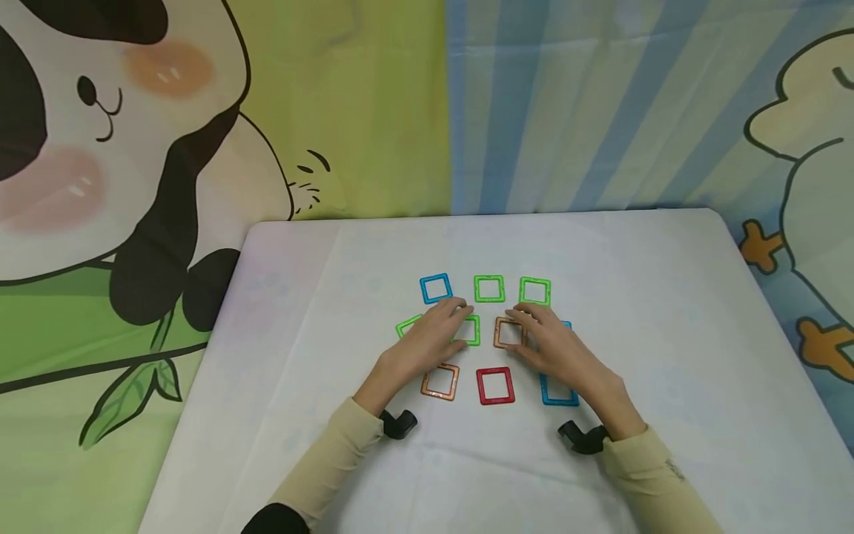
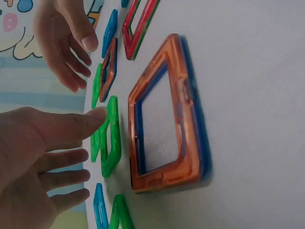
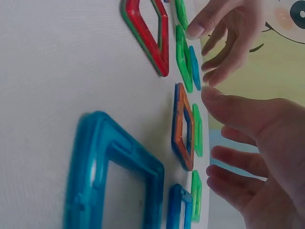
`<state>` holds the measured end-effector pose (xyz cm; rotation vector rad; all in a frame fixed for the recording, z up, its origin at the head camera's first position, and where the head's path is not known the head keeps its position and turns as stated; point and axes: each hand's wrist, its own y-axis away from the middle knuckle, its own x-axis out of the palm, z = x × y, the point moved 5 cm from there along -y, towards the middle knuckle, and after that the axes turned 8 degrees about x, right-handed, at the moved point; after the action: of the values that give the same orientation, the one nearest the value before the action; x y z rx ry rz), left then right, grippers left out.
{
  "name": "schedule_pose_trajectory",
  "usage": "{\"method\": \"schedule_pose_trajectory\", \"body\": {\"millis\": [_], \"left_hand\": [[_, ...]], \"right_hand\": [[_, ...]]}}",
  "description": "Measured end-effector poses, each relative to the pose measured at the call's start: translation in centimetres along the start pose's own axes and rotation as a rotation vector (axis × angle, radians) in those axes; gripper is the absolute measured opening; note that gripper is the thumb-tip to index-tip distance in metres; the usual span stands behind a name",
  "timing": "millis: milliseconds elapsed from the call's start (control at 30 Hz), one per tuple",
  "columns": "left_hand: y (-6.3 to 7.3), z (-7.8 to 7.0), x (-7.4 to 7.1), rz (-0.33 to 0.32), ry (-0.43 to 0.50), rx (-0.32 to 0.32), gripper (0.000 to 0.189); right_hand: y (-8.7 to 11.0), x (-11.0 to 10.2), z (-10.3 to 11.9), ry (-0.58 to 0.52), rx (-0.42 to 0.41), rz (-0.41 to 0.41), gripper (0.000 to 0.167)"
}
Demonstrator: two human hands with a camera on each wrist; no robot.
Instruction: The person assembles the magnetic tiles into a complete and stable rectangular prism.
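Note:
My left hand (image 1: 432,334) hovers low over the middle of the table, fingers loosely stretched and nothing held. Its thumb tip overlaps a green square frame (image 2: 111,143) in the left wrist view; another green frame (image 1: 407,325) peeks out on its other side. My right hand (image 1: 550,345) has its fingers extended close over an orange square frame (image 1: 497,334), thumb and fingers apart. A blue frame (image 3: 179,202) beside it is mostly hidden by this hand in the head view. Below the left hand lies a second orange frame (image 2: 190,157), with a blue layer under it.
A blue frame (image 1: 437,298) and two green frames (image 1: 490,299) (image 1: 536,281) make the far row. Nearer lie a red frame (image 1: 496,401) and a blue frame (image 1: 560,403). They rest on a white-covered table (image 1: 320,371) before a cartoon-printed cloth (image 1: 373,111).

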<state>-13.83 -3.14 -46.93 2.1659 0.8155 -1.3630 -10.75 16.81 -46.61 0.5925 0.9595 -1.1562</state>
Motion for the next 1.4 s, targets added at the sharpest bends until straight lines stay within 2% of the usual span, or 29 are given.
{"method": "schedule_pose_trajectory", "body": {"millis": [167,333,600,1000,1400], "left_hand": [[-0.4,0.2,0.7,0.02,0.015,0.018,0.06],[-0.6,0.2,1.0,0.014,-0.027,0.024,0.056],[-0.7,0.0,1.0,-0.015,-0.033,0.023,0.05],[-0.8,-0.1,1.0,-0.038,-0.052,0.025,0.049],[-0.8,-0.5,1.5,-0.017,-0.052,0.021,0.049]], "right_hand": [[-0.3,0.7,0.1,-0.003,0.043,0.045,0.061],[-0.7,1.0,0.2,0.004,0.036,0.052,0.056],[-1.3,1.3,0.5,0.032,0.025,0.078,0.047],[-2.1,1.7,0.9,0.049,0.016,0.1,0.047],[-2.2,2.3,1.5,0.043,0.036,0.117,0.048]]}}
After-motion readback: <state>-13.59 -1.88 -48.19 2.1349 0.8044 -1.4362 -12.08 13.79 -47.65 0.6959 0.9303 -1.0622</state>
